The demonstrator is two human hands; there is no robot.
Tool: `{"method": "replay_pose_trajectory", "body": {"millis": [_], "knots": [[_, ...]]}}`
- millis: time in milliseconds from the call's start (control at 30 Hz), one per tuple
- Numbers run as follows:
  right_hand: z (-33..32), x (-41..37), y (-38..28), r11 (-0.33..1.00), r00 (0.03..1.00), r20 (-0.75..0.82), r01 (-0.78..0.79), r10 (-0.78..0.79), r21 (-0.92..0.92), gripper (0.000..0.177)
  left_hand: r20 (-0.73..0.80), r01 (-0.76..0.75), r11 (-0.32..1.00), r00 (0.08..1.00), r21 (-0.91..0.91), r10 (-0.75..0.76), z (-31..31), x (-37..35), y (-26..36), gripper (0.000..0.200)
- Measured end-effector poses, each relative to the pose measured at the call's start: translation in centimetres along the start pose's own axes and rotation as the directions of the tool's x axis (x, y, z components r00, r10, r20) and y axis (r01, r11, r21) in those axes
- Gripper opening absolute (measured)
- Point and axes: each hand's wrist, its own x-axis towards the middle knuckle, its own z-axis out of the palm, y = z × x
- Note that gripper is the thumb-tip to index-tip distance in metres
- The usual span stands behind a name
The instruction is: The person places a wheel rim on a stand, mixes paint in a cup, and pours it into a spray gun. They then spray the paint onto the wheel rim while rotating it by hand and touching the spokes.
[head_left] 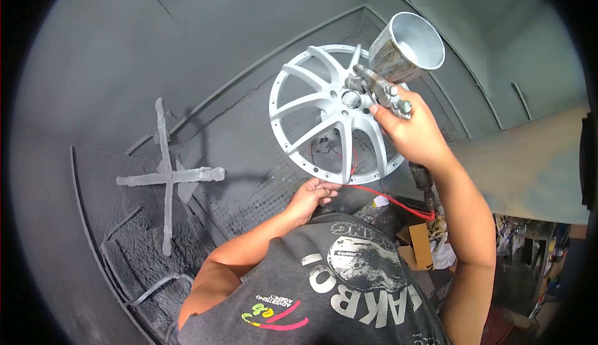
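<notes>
My right hand (416, 130) is wrapped round a spray gun (386, 91), whose open metal cup (408, 46) has pale paint marks inside. The gun's head sits in front of the hub of a silver-grey multi-spoke wheel rim (336, 105). Just below the lower edge of that rim, my left hand (313, 196) is closed, fingers pinched on a thin red hose (398, 203). From there the hose runs right toward the underside of the gun's handle. More of it shows behind the spokes. Whether the left hand also touches the rim cannot be made out.
To the left stands a grey, paint-crusted cross-shaped stand (168, 175). Grey booth walls (249, 8) surround the area. A cardboard box (420, 245) and litter lie at lower right, near cluttered shelving (529, 254). A bent pale bar (159, 286) is at lower left.
</notes>
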Motion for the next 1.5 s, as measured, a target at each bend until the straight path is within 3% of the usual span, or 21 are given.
{"method": "replay_pose_trajectory", "body": {"millis": [67,133,267,367,400,467,533,600,667,733,800,900,1133,1333,1500], "knots": [[-1.4,0.3,-0.3,0.995,1.0,0.0,-0.015,0.015,-0.097,0.038,0.019,0.005,1.0,1.0,-0.014,-0.005,0.2,-0.1,0.2,0.029],[-2.4,0.2,0.5,0.994,0.998,-0.055,-0.021,0.015,-0.112,0.036,0.038,0.009,1.0,0.999,-0.025,-0.008,0.4,0.0,0.0,0.03],[-5.2,-0.9,2.1,0.984,0.984,-0.157,-0.107,0.085,-0.144,0.033,0.122,0.034,0.976,0.993,-0.216,-0.008,0.0,0.7,-1.4,0.033],[-7.4,-2.9,2.6,0.94,0.934,-0.115,-0.341,0.339,-0.001,0.037,0.157,0.097,0.949,0.986,-0.301,-0.051,0.2,0.9,-0.9,0.033],[-7.8,-3.9,2.4,0.938,0.932,-0.119,-0.346,0.344,0.001,0.037,0.168,0.127,0.935,0.983,-0.33,-0.075,0.3,0.9,-0.7,0.032],[-8.3,-6.0,2.3,0.936,0.929,-0.162,-0.303,0.332,0.178,0.039,0.18,0.156,0.929,0.979,-0.335,-0.099,0.3,1.2,-1.0,0.032],[-9.3,-7.6,2.0,0.929,0.936,-0.115,-0.306,0.334,0.209,0.036,0.192,0.183,0.923,0.974,-0.34,-0.123,0.3,1.4,-1.0,0.032],[-10.0,-9.1,1.4,0.903,0.93,0.03,-0.364,0.367,0.23,0.033,0.157,0.186,0.922,0.978,-0.34,-0.139,0.5,1.5,-1.2,0.029],[-10.2,-9.8,0.8,0.895,0.93,0.039,-0.362,0.365,0.262,0.03,0.151,0.187,0.921,0.978,-0.342,-0.142,0.6,1.6,-1.3,0.027],[-10.2,-10.0,-0.9,0.884,0.91,0.103,-0.415,0.402,0.213,0.025,0.145,0.188,0.922,0.979,-0.34,-0.146,0.8,1.6,-1.5,0.026],[-10.1,-9.7,-1.1,0.891,0.909,0.093,-0.417,0.407,0.178,0.022,0.019,0.118,0.929,0.993,-0.351,-0.118,1.2,1.6,-2.0,0.023],[-10.3,-8.4,-1.2,0.912,0.919,0.074,-0.393,0.386,0.115,0.019,-0.008,0.114,0.934,0.992,-0.34,-0.124,1.0,2.0,-2.4,0.024],[-11.6,-6.1,-0.1,0.941,0.945,-0.034,-0.32,0.325,0.112,0.016,-0.029,0.118,0.921,0.99,-0.371,-0.139,0.9,2.0,-2.2,0.023],[-13.2,-6.4,1.8,0.872,0.832,-0.261,-0.476,0.489,0.115,0.016,0.009,0.126,0.931,0.991,-0.342,-0.131,0.4,1.9,-1.9,0.025],[-14.0,-6.7,3.6,0.881,0.852,-0.225,-0.463,0.473,0.099,0.016,0.043,0.13,0.927,0.991,-0.351,-0.123,-0.1,1.8,-2.0,0.026]]}}
